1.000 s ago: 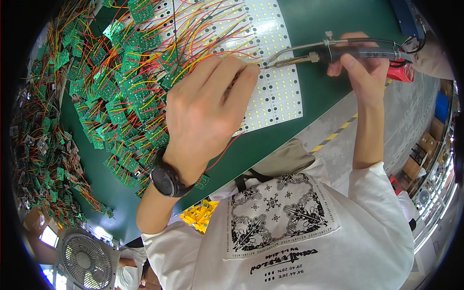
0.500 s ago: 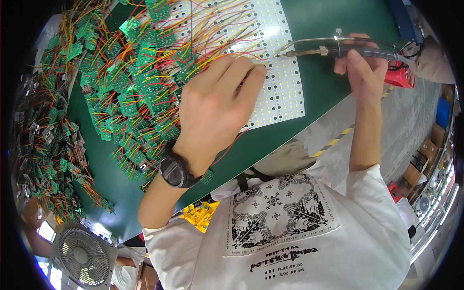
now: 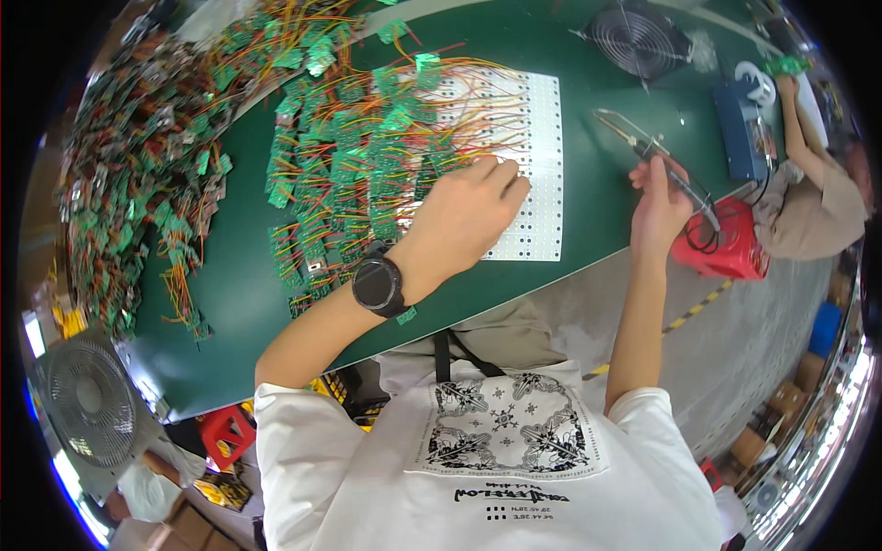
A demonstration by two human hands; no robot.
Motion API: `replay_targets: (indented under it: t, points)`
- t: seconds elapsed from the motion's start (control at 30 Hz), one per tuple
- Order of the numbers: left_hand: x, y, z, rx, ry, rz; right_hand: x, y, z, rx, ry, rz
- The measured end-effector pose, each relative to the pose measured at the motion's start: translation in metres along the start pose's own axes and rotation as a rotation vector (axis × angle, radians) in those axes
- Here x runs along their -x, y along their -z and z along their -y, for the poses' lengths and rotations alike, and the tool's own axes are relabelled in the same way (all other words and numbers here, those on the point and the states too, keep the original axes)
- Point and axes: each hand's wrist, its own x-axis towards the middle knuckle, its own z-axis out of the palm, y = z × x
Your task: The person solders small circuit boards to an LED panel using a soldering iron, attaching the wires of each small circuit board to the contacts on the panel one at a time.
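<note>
My left hand (image 3: 470,213), with a black watch on its wrist, is over the white LED panel (image 3: 546,213). Its fingers are curled together at the ends of red and yellow wires; whatever is pinched at the tips is hidden. Green circuit boards (image 3: 344,174) with these wires lie in rows along the panel's left part. My right hand (image 3: 658,209) grips a soldering iron (image 3: 676,173) with a thin metal feed tube alongside it. The iron's tip points up and left, above the green table (image 3: 588,174), apart from the panel.
A large heap of wired boards (image 3: 138,184) covers the table's left end. A round black fan (image 3: 638,41) and a blue box (image 3: 738,133) stand at the far right. Beyond the right edge are a red stool (image 3: 726,243) and another person's arm (image 3: 802,133). A grey fan (image 3: 89,395) stands lower left.
The soldering iron has moved away from the panel and my left hand, its tip now tilted upward. The head view has shifted, showing more of the table's far side. My left hand stays closed over the panel.
</note>
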Motion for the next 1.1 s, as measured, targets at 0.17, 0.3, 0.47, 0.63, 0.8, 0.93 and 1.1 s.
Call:
replay_targets:
  t: [0.17, 0.3, 0.47, 0.63, 0.8, 0.93, 1.1]
  points:
    - [0.019, 0.015, -0.017, -0.029, 0.035, -0.079, 0.002, -0.002, -0.008, -0.041, -0.008, 0.036]
    - [0.037, 0.032, -0.032, 0.029, 0.057, -0.182, 0.001, 0.001, -0.004, -0.008, 0.017, 0.022]
    - [0.051, 0.107, -0.077, 0.717, 0.089, -0.490, -0.003, 0.006, -0.009, -0.007, 0.027, 0.067]
    - [0.066, 0.142, -0.117, 1.568, -0.055, -0.966, 0.001, 0.003, -0.009, -0.004, 0.046, 0.101]
    - [0.101, 0.150, -0.148, 1.645, -0.041, -1.008, -0.001, 0.004, -0.013, 0.003, 0.044, 0.099]
    - [0.109, 0.148, -0.162, 1.705, -0.025, -1.025, -0.001, 0.005, -0.012, 0.028, 0.050, 0.105]
    - [0.106, 0.154, -0.171, 1.742, 0.017, -1.049, 0.001, 0.004, -0.013, 0.034, 0.057, 0.129]
